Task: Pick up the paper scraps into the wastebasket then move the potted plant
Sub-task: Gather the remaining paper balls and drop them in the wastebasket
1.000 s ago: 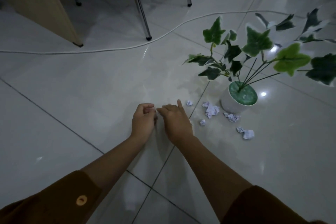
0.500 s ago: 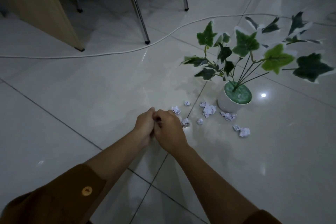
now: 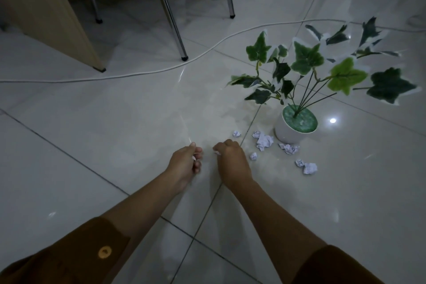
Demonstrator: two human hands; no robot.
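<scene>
Dim light throughout; small detail hard to read. Left hand (image 3: 184,162) curled low over the tiled floor (image 3: 115,122), a sliver of white paper showing between its fingers, so closed on a paper scrap. Right hand (image 3: 231,161) also curled, a white bit at the fingertips (image 3: 216,152); most of that piece hidden under the knuckles. Hands apart, a small gap between them. No wastebasket anywhere in view.

Loose paper scraps (image 3: 264,140) scattered to the right of the right hand: one small ball (image 3: 253,156) just beside it, one (image 3: 236,134) a little farther off, a larger crumple and another (image 3: 289,148) lying close against the near side of the potted plant (image 3: 296,127), two more (image 3: 306,166) to the near right. Plant upright in a white pot, leaves spreading right, rightmost leaf close to the frame edge.

Farther off, a white cable (image 3: 143,72) snaking across the floor, touching or nearly touching a metal chair leg (image 3: 169,14). Wooden panel (image 3: 43,11) at far left, its top cut off. Brown sleeves (image 3: 76,258) at the near edge.

Open floor to the left and near sides of the hands.
</scene>
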